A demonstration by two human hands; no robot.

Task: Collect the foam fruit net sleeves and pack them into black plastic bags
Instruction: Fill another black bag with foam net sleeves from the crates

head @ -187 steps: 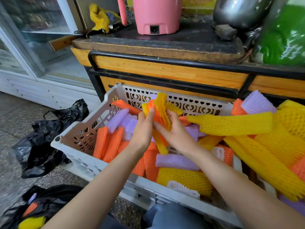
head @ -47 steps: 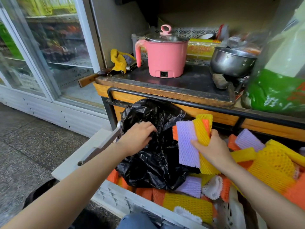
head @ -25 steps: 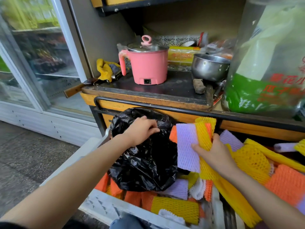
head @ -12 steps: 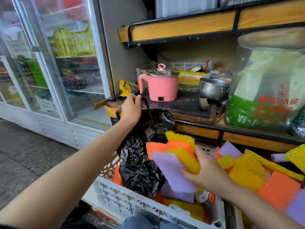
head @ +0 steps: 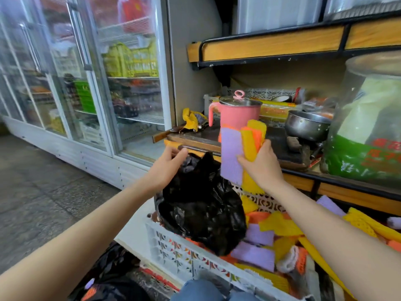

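The left hand pinches the top edge of the black bag, which sags in the white crate; the right hand grips a bundle of foam sleeves just beside it. The mouth looks barely open to me, so I'd spread that rim wide and feed the bundle in low end first.

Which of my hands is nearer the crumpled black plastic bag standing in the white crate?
Left. The left hand holds the top edge of the black plastic bag; the right hand is up to its right, gripping a bundle of purple, yellow and orange foam net sleeves.
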